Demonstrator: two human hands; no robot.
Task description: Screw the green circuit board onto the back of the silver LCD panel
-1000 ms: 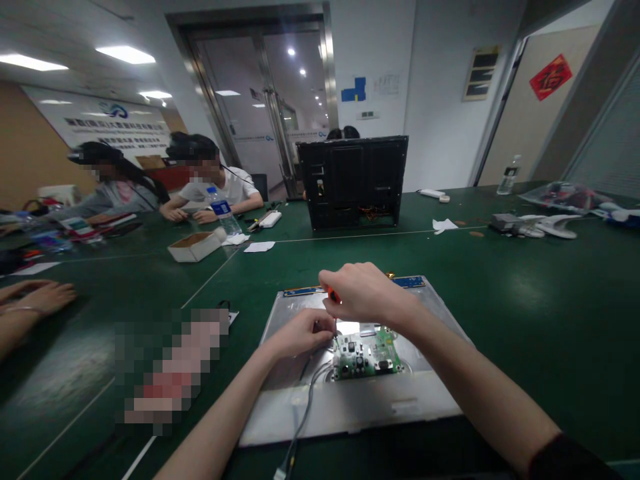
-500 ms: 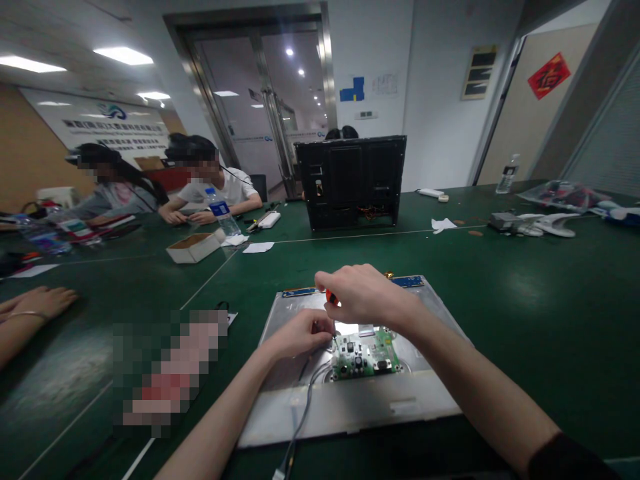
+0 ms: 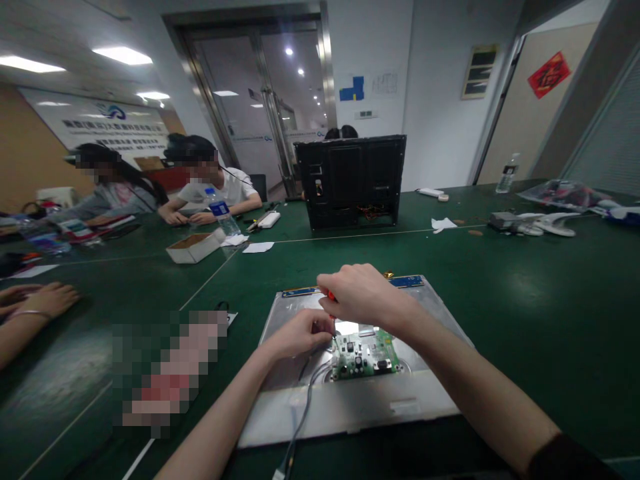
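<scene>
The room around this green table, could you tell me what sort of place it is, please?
Probably an office meeting room used as an electronics workshop: a long green table, an opened metal panel with its circuit board, glass doors.

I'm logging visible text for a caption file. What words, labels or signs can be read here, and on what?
Nothing reads clearly.
Red diamond sign on the door: one gold character, blurred.
White wall banner: logo and lines of text, too blurred.
Water bottle label: too small.
Circuit board markings: too small.
</scene>
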